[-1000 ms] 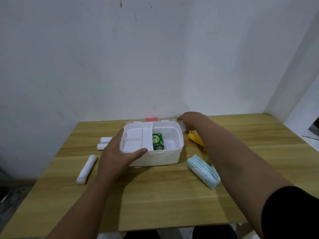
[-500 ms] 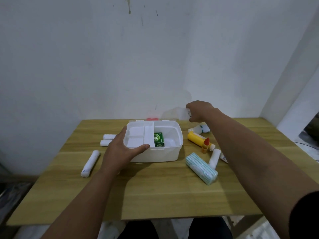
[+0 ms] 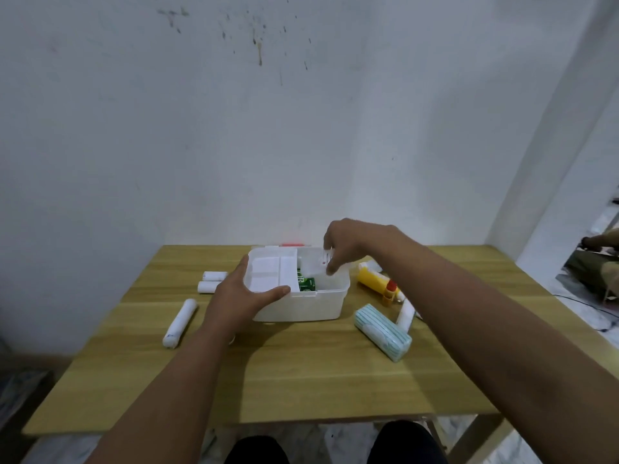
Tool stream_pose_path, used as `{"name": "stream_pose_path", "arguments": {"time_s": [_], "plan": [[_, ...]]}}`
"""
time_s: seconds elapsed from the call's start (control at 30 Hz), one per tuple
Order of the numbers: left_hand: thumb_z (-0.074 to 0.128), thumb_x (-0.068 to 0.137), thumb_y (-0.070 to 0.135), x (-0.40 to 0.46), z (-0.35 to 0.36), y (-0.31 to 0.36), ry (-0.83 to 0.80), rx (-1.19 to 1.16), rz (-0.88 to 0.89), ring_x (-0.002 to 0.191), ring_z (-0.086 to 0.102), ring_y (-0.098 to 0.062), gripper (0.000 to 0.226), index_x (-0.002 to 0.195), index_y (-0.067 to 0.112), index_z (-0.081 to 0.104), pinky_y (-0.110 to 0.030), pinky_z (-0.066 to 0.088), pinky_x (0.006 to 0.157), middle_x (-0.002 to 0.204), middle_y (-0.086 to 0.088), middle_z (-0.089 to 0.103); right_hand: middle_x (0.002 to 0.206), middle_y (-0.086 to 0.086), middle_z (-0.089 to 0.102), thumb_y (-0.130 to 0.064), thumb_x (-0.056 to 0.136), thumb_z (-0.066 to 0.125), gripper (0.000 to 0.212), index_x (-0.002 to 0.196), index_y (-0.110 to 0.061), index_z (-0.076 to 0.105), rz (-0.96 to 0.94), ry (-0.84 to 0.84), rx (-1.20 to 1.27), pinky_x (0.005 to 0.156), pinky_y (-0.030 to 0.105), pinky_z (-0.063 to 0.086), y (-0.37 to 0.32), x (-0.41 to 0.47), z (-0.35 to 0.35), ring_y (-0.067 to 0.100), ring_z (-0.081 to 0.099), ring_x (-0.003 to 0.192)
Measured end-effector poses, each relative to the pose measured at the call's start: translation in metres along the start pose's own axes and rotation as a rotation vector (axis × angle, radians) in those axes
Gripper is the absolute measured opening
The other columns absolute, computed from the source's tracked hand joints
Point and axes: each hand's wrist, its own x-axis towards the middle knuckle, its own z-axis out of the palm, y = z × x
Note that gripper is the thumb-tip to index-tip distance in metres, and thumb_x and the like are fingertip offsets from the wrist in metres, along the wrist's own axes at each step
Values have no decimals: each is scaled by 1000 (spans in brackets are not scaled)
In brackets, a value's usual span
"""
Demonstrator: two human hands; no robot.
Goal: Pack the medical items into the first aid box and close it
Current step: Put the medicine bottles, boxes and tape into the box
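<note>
**Loading the first aid box: one hand braces, the other delivers**

Bracing the first aid box [image 3: 301, 304] at its near-left corner, the left hand [image 3: 239, 298] has its thumb along the front rim and its fingers around the left wall. In my judgement this grip is there to stop the light plastic box sliding on the surface [image 3: 301, 373] while the other hand works above it.

The right hand [image 3: 351, 244] is poised over the box's right compartment, fingers pinched on a small white packet [image 3: 321, 264] that hangs partly inside the opening. The packet is pale against the white plastic, so its exact nature cannot be told. It appears to be on its way in, not yet let go.

Contents: a white divided tray [image 3: 271, 274] occupies the left portion of the box, its sections showing nothing I can make out. The deeper right compartment holds a green carton [image 3: 306, 284].

Outstanding on the surface: three white rolls [image 3: 180, 323] to the left of the box; to the right, a yellow bottle [image 3: 373, 283] with a red cap, a teal-striped pack [image 3: 382, 331] and another white roll [image 3: 405, 316]. A red-trimmed piece, probably the lid, lies behind the box, mostly hidden. Packing is at an early stage; closing remains undone.
</note>
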Motion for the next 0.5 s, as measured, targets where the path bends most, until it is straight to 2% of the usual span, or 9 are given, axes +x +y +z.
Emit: {"name": "stream_pose_path", "arguments": {"time_s": [0.1, 0.2, 0.27, 0.33, 0.4, 0.43, 0.47, 0.5], "plan": [[74, 52, 88, 2, 0, -1, -6, 15, -15, 126, 51, -20, 125, 158, 40, 29, -35, 50, 78, 148, 7, 54, 111, 4, 68, -45, 68, 90, 64, 119, -14, 65, 14, 16, -69, 86, 39, 56, -17, 4, 12, 25, 64, 101], [79, 60, 79, 2, 1, 0, -5, 20, 0, 122, 50, -18, 115, 157, 40, 30, -34, 48, 77, 148, 6, 54, 101, 5, 69, -45, 69, 91, 58, 109, -12, 66, 10, 80, -96, 79, 37, 57, -26, 9, 17, 25, 66, 93], [80, 63, 77, 3, 2, -1, -7, 38, 1, 128, 51, -22, 112, 157, 40, 30, -34, 49, 78, 150, 5, 53, 97, 3, 70, -47, 66, 91, 59, 108, -12, 68, -6, 83, -71, 78, 37, 58, -33, 12, 21, 23, 66, 88], [77, 60, 81, 4, 3, -2, 0, 46, -3, 130, 52, -24, 117, 158, 40, 29, -35, 50, 80, 150, 4, 53, 84, -1, 66, -45, 67, 91, 43, 87, -17, 67, -26, 67, -23, 67, 32, 53, -40, 13, 30, 18, 62, 78], [76, 57, 84, 4, 3, -3, 2, 45, -5, 129, 52, -23, 120, 158, 40, 27, -34, 49, 78, 149, 5, 53, 71, -5, 58, -40, 69, 89, 38, 67, -22, 55, -43, 71, 45, 57, 29, 43, -45, 13, 40, 15, 55, 67], [77, 59, 82, 4, 2, -2, 2, 43, 0, 128, 53, -23, 118, 158, 41, 27, -33, 48, 77, 149, 5, 53, 72, -4, 60, -40, 69, 88, 35, 69, -21, 58, -39, 77, 70, 58, 30, 44, -45, 13, 44, 16, 57, 68], [79, 61, 79, 3, 2, -2, 0, 40, 4, 128, 52, -22, 115, 157, 41, 28, -32, 47, 75, 148, 5, 54, 81, -3, 65, -41, 69, 87, 32, 79, -20, 66, -35, 83, 70, 63, 32, 50, -46, 13, 46, 18, 62, 76], [80, 63, 76, 4, 2, -2, 0, 36, 10, 128, 52, -22, 112, 157, 42, 29, -32, 46, 74, 148, 5, 54, 95, -2, 70, -43, 68, 87, 40, 95, -18, 71, -27, 76, 66, 73, 35, 55, -45, 11, 44, 21, 65, 88]]}}
